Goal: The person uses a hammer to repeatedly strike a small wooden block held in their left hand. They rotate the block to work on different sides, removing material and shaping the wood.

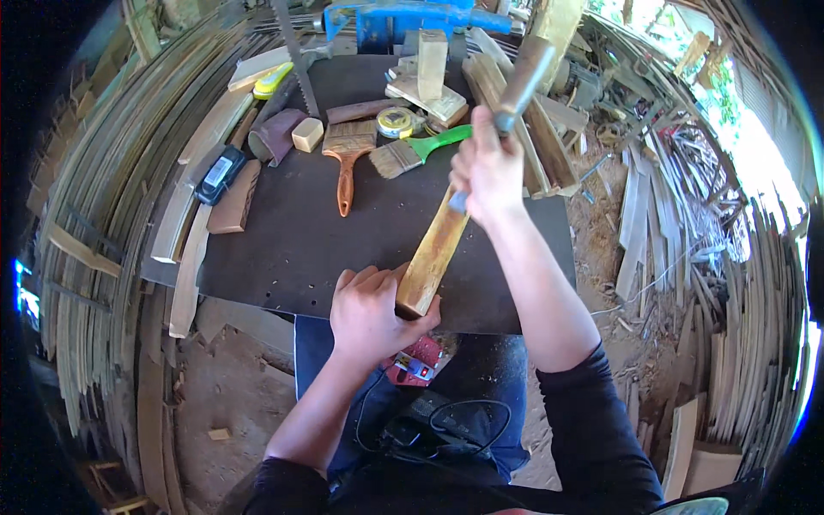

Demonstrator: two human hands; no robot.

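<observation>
A long wooden bar [439,251] lies on the dark tabletop, running away from the near edge. My left hand [371,311] is closed around its near end, the thumb beneath and the fingers along its left side. Above the bar's far part, my right hand [491,176] is raised in a fist. It grips what looks like a hammer [525,84], with a blurred metal head above the fist and a blue handle end below. The fist covers most of the handle and some of the bar. Left of the bar lie an orange-handled paintbrush [345,176] and a green-handled paintbrush [416,155].
Across the dark table [283,236] sit a tape measure [396,123], a small wood block [307,135], rolled sandpaper [276,137] and a black device [221,174]. A blue vise [386,21] stands at the back. Timber [549,146] lies at the right edge; stacked strips flank both sides.
</observation>
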